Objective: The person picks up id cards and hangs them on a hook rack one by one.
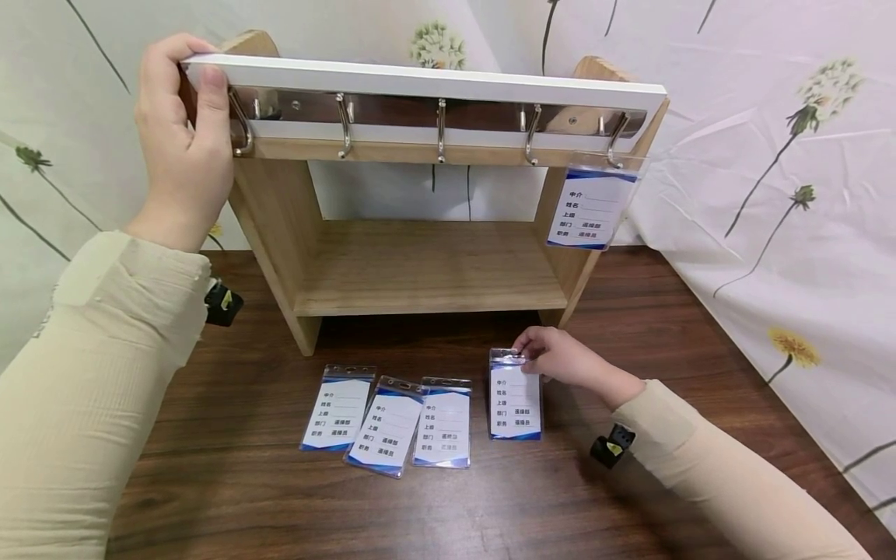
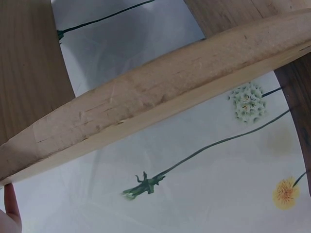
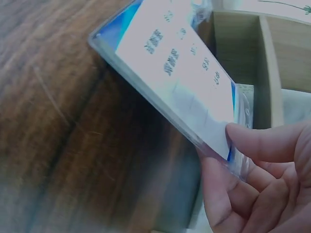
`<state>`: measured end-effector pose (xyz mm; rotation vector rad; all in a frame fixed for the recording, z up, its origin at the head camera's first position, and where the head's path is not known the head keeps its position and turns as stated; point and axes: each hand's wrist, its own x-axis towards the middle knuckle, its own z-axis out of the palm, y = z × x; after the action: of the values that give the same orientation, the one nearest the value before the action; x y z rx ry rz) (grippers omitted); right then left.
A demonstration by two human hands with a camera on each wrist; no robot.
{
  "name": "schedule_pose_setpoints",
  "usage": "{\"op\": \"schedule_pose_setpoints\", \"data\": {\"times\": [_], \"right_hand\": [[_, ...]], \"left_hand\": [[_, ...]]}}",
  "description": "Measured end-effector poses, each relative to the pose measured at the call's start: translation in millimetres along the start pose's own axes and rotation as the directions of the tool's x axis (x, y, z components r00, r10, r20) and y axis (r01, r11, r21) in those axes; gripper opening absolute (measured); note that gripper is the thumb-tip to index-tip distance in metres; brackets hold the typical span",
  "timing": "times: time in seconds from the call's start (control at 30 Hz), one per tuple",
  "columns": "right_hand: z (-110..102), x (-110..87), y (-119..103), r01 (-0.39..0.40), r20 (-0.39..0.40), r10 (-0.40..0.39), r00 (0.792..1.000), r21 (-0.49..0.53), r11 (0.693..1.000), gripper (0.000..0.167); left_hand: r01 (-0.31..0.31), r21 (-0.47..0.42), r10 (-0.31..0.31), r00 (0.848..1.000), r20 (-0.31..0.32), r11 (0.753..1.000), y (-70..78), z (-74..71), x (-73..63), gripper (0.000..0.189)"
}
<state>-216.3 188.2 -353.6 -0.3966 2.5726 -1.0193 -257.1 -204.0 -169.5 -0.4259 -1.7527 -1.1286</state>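
Observation:
My left hand (image 1: 183,136) grips the top left corner of a white hook board (image 1: 434,75) on a wooden shelf (image 1: 427,268), thumb in front and fingers over the edge. In the left wrist view, the shelf's wooden side panel (image 2: 160,87) crosses the picture, with a fingertip (image 2: 11,201) low at the left. With thumb and fingers, my right hand (image 1: 563,359) pinches the top of a badge holder (image 1: 516,403), clear plastic around a white and blue card. The right wrist view shows this badge holder (image 3: 177,73) tilted above the tabletop. Another badge holder (image 1: 593,204) hangs from the rightmost hook (image 1: 618,140).
Three badge holders lie on the dark wooden table (image 1: 448,513): one at the left (image 1: 339,410), a tilted one (image 1: 386,426) in the middle, and one (image 1: 443,425) beside it. Flower-patterned cloth (image 1: 756,155) stands behind and to the right.

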Motion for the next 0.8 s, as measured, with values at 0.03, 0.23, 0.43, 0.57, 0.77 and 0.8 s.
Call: {"op": "schedule_pose_setpoints", "data": {"times": [0.03,0.23,0.43,0.57,0.77,0.8], "right_hand": [[-2,-1.0,-2,0.004,-0.004,-0.004,1.000,-0.002,1.000,0.019],[-11,-8.3,-13,0.043,-0.019,-0.044,0.999,-0.016,0.999,0.015],[-20,-15.5,-24,0.061,-0.036,-0.062,0.997,-0.043,0.997,0.014],[-26,-18.9,-31,0.084,-0.051,-0.087,0.995,-0.049,0.995,0.015],[-37,-25.4,-45,0.128,-0.081,-0.135,0.987,-0.085,0.988,0.015],[-39,-26.3,-48,0.135,-0.088,-0.143,0.986,-0.093,0.986,0.016]], "left_hand": [[0.000,0.002,0.000,1.000,0.001,1.000,0.1,-0.2,0.0,0.020],[-0.001,-0.005,0.001,1.000,-0.001,1.000,0.2,-0.3,0.0,0.020],[0.002,-0.012,-0.002,1.000,-0.009,1.000,0.2,0.3,0.4,0.020],[0.002,-0.016,-0.002,1.000,-0.011,1.000,0.5,0.7,0.4,0.020],[-0.003,-0.016,0.003,1.000,-0.003,1.000,0.6,0.5,0.0,0.021],[-0.006,-0.014,0.006,1.000,-0.001,1.000,0.5,0.4,-0.1,0.021]]}}
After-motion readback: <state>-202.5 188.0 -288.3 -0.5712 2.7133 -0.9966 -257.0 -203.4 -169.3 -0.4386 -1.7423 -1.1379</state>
